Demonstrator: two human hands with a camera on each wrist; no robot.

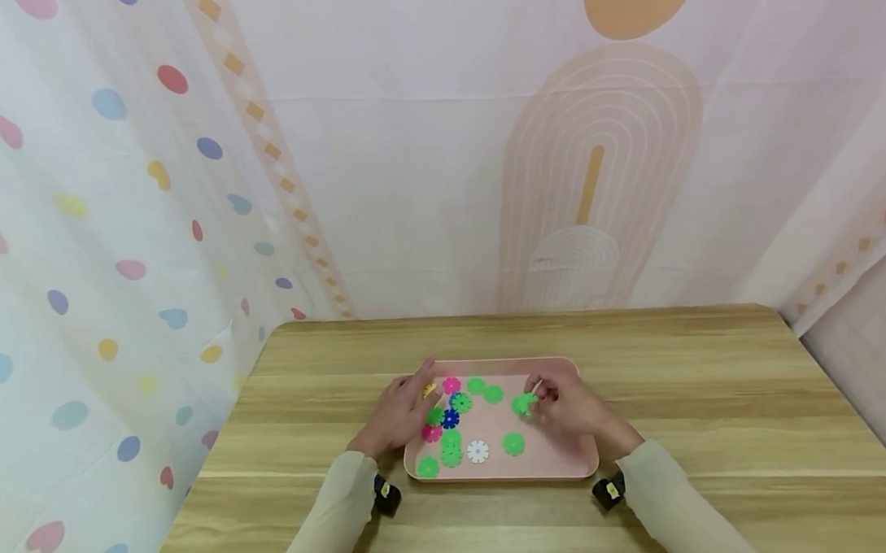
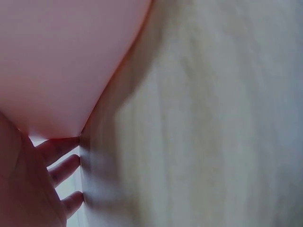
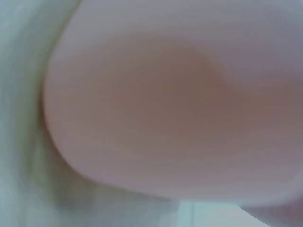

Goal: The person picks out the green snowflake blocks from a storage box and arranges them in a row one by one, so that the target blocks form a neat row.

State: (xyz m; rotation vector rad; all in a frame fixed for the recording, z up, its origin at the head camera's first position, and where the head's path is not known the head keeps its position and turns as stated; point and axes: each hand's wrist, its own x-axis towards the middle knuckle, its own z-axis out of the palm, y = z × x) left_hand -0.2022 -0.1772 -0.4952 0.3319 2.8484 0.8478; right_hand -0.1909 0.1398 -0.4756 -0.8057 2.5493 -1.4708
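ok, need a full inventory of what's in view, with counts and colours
tray: one, pink, on the table
green discs: about eight loose, some overlapping, in the tray
pink discs: two, tray's left half
blue discs: one clear, apparently another under a green one, tray's left half
white disc: one, near side of tray
yellow piece: one, by the left hand
green cluster: one, piece count unclear, at the right hand's fingertips
table: one, light wood, under the tray
curtain: white with coloured prints, behind the table
wrist devices: two, black, one per wrist
sleeves: two, pale, on the forearms
left hand: one, bare, at tray's left edge
right hand: one, bare, over tray's right side, pinching the cluster
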